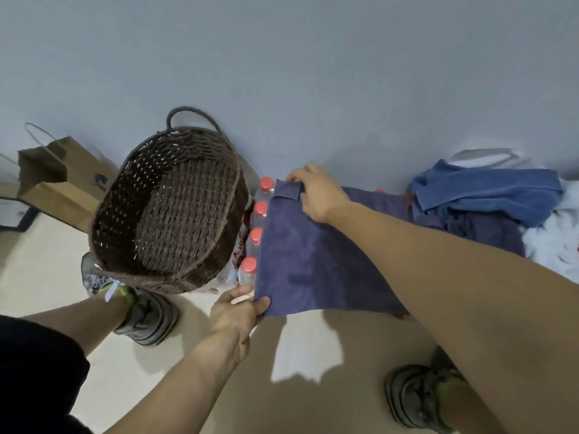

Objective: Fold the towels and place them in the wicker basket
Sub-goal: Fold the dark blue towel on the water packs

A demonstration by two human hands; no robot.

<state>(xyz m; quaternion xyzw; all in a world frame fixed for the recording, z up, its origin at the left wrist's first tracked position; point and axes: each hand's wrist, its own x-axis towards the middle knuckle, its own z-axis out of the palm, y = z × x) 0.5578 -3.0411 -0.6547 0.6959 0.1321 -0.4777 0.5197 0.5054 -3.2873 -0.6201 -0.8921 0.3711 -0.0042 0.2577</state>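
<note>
A dark purple towel (pixel 316 258) lies spread flat over a pack of bottles in the middle of the view. My left hand (pixel 238 311) pinches its near left corner. My right hand (pixel 316 192) grips the far left corner, where a small flap of cloth is turned over. The dark brown wicker basket (pixel 125 170) stands tilted to the left of the towel, with nothing visible inside. A heap of towels (pixel 482 198), lighter blue on top and dark purple beneath, lies to the right.
Red-capped plastic bottles (pixel 255 236) stand in a row between basket and towel. A brown paper bag (pixel 62 180) stands at the far left by the wall. White cloth (pixel 554 242) lies at the right edge. My shoes (pixel 147 311) rest on the pale floor.
</note>
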